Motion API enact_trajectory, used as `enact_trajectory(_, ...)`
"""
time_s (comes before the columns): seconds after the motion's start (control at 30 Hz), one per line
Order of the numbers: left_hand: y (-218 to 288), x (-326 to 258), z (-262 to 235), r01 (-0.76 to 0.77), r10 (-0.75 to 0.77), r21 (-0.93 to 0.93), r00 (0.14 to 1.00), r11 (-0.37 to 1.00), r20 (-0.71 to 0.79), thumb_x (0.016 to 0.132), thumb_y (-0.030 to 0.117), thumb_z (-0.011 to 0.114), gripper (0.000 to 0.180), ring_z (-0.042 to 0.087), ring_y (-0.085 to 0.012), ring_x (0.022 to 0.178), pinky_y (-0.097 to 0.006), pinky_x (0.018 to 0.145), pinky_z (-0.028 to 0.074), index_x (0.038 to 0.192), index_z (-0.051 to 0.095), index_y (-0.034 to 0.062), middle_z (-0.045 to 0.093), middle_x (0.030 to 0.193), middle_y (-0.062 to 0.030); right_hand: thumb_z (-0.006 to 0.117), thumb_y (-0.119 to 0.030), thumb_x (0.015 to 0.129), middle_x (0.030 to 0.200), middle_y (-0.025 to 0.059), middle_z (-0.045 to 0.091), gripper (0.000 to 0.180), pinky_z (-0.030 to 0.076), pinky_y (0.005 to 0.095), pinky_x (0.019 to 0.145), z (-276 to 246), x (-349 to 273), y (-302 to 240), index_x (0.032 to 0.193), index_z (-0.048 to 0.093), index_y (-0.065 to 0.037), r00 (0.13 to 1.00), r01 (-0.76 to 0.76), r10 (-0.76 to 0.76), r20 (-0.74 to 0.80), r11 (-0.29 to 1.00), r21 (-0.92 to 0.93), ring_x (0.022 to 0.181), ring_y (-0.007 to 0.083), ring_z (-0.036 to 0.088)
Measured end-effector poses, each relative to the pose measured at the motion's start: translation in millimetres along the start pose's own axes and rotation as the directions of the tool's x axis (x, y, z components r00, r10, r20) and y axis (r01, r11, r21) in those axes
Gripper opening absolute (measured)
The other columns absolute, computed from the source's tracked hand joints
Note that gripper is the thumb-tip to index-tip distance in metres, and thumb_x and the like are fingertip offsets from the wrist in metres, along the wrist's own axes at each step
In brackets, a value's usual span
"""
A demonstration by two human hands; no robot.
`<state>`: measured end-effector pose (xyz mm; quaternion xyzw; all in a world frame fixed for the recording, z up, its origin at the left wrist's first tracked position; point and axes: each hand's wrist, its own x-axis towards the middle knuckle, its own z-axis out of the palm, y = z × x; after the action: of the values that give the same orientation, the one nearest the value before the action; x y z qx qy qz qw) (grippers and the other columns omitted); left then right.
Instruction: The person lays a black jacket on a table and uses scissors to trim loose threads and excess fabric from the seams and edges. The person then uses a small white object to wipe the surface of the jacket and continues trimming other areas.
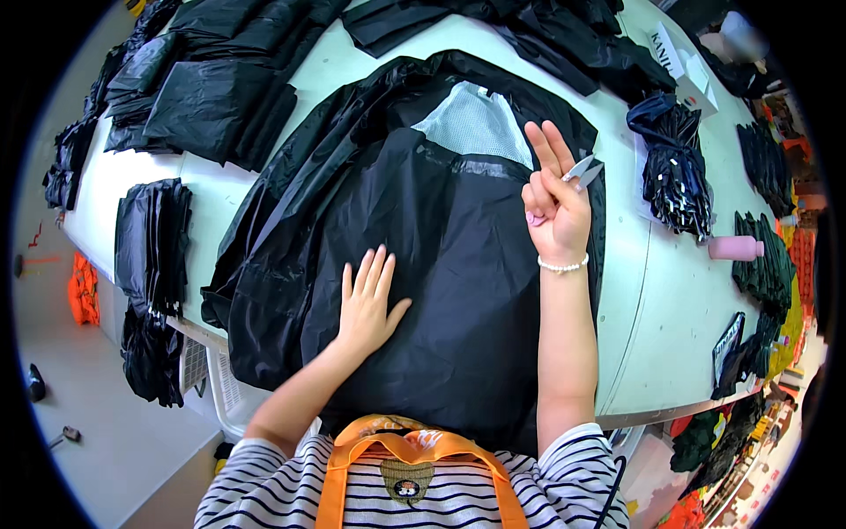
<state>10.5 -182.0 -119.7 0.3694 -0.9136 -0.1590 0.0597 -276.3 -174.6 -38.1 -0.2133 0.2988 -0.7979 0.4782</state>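
A black garment (458, 238) of smooth, slightly shiny fabric lies spread over the table in front of me, its lower end reaching my body. Near its top a patch of white mesh lining (476, 122) shows. My left hand (370, 304) rests flat on the fabric, fingers spread, holding nothing. Above the garment's right side my right hand (557, 198) is raised, palm turned up, two fingers stretched out and the others curled. It grips small thread snips (582, 171), whose metal blades point to the upper right. Their grip is mostly hidden in my palm.
Folded black garments (207, 106) are piled at the far left, with another stack (152, 242) by the left edge. More black fabric (564, 40) lies across the back. To the right are a dark bundle (674, 167), a white box (683, 70) and a pink bottle (736, 248).
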Motion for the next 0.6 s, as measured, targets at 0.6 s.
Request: enact_trajectory(0.6, -56.0, -31.6, 63.1, -0.014, 0.019, 0.048, 0.993, 0.999, -0.113, 0.084, 0.037, 0.055, 0.07, 0.027, -0.0297, 0.135, -0.046, 0.108, 0.021, 0.136, 0.032, -0.0032, 0.03, 0.144, -0.0172, 0.042, -0.035, 0.097, 0.072, 0.016, 0.066, 0.045, 0.025, 0.0197, 0.037, 77.7, -148.6, 18.0, 0.071, 0.058, -0.002, 0.861, 0.09, -0.325, -0.392, 0.855, -0.511, 0.037, 0.0033, 0.027)
